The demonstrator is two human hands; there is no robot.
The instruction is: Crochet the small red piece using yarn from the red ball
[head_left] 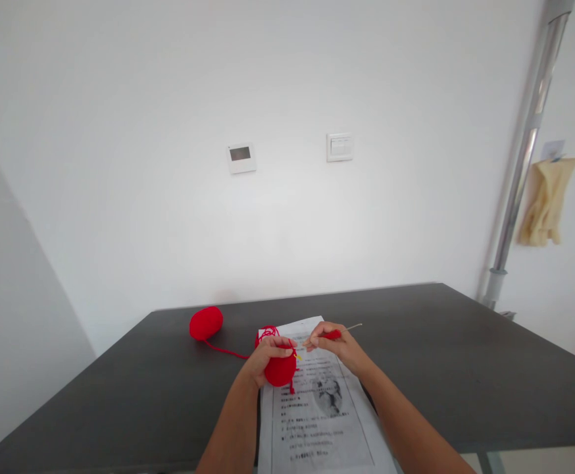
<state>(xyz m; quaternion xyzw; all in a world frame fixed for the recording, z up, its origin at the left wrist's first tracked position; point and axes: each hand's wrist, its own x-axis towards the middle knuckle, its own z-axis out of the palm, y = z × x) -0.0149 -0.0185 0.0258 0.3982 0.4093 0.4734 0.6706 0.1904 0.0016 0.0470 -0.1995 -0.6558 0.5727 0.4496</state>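
Observation:
My left hand [268,357] is closed around a rounded red crocheted piece [280,372], its thumb lying along the upper edge. A small yellow marker [298,357] sits at the right edge of the piece, and a short red tail hangs below. In my right hand [334,342] is a crochet hook [354,326], gripped between thumb and fingers; one thin metal end sticks out to the right. A bit of red shows between the fingers there. Loose loops of red yarn [268,333] lie behind my left hand. Whether the hook touches the piece is unclear.
A red yarn ball [206,323] rests at the back left of the dark table [440,368], its strand running to my left hand. Printed paper sheets [312,428] lie beneath both hands. Behind the table stands a white wall; a metal pipe [529,138] rises at right.

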